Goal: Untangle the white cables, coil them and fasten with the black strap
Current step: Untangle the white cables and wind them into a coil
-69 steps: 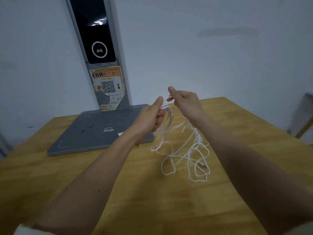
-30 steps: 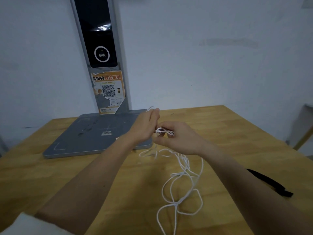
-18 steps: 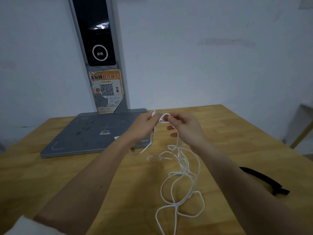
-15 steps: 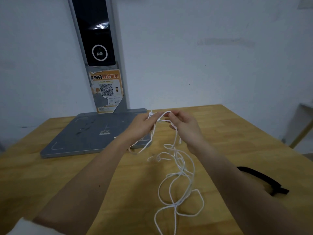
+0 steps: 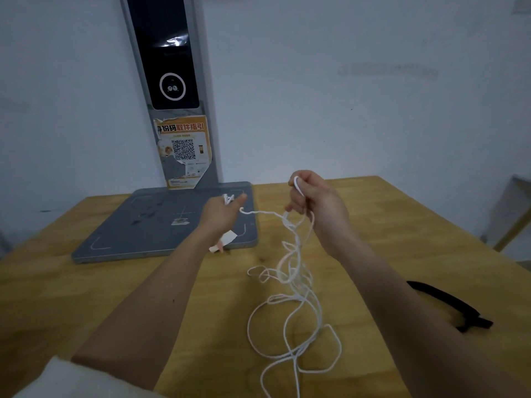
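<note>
The white cables hang as a tangled bunch from both hands and spread in loose loops on the wooden table. My left hand pinches a cable end above the grey base plate. My right hand is raised to its right, closed around a loop of cable. A strand runs between the two hands. The black strap lies flat on the table at the right, partly hidden behind my right forearm.
A grey scanner stand with a dark screen and an orange QR sticker rises from a flat grey base plate at the table's back left. A small white paper tag lies at the plate's front edge. A white wall is behind.
My hands have moved apart, the right one rising and shifting right with its loop, the left staying over the plate. The strand between them is drawn out and the hanging bunch is longer.
</note>
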